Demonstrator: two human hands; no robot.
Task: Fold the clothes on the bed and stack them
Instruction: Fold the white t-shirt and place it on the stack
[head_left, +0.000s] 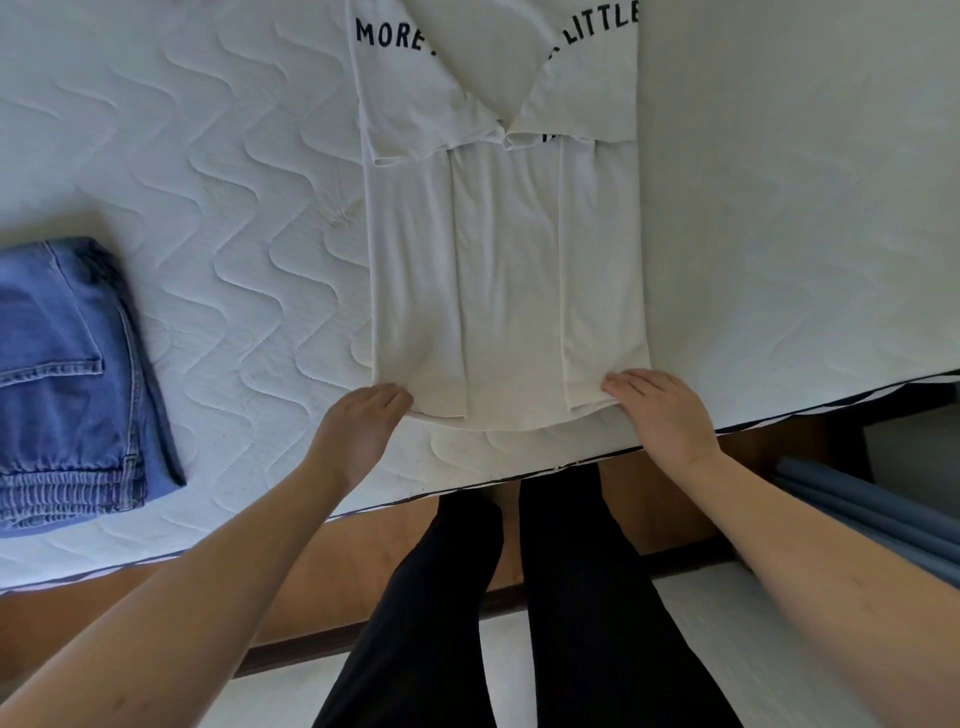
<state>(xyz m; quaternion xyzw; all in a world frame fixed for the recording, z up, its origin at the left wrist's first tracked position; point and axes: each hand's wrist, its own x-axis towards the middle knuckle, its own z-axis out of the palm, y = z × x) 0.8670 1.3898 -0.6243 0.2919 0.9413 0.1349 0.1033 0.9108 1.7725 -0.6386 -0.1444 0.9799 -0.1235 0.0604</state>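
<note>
While both hands sat at its near hem, one white T-shirt (506, 270) lay flat on the bed (234, 218), long axis running straight away from the person, hem end nearest the bed edge and the shoulder end pointing to the top of the view. Both side panels were folded in toward the middle, leaving a narrow strip, with the two sleeves crossed over near the upper part. Dark lettering showed at the far end, "MORE" on the left and "LITTLE" on the right.

Left hand (363, 423) was at the near left corner of the hem, fingers curled in against the cloth edge; a real grip could not be told. Right hand (657, 408) lay over the near right corner, fingers fairly straight on top of the fabric, thumb hidden, so a pinch could not be told either.

One pair of blue jeans (72, 379) sat folded at the left of the bed, well apart from the shirt, waistband end toward the near edge, long axis roughly parallel to the shirt's.

Count: one shirt, one jeans, two hands. Black-trousered legs (519, 597) stood just beside the bed edge, over a wooden bed frame (561, 483).
</note>
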